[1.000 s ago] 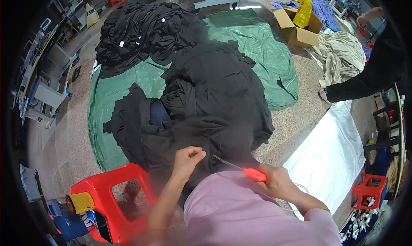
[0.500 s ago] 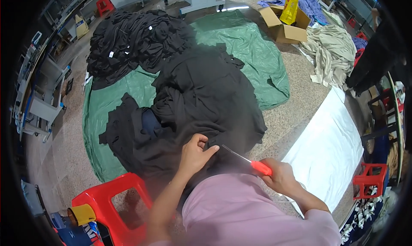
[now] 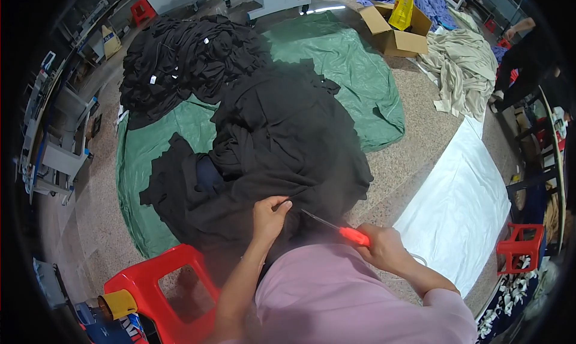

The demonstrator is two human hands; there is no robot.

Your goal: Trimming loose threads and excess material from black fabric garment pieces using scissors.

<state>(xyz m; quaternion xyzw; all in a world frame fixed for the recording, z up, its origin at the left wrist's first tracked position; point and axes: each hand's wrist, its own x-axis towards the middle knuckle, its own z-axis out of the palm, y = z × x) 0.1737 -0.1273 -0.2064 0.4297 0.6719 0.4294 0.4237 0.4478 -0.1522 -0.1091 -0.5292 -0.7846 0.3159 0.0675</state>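
The left hand (image 3: 268, 217) pinches a fold of the crumpled black fabric garment (image 3: 282, 146). The right hand (image 3: 384, 250) is closed around red-handled metal scissors (image 3: 336, 229), whose blades point at that fold, above a green tarpaulin (image 3: 354, 74).

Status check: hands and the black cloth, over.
Left hand pinching black cloth. Right hand gripping red-handled scissors, blades at the cloth. Nothing in the way.

Open brown cardboard box (image 3: 393, 35) with yellow bag (image 3: 403, 9), far right.
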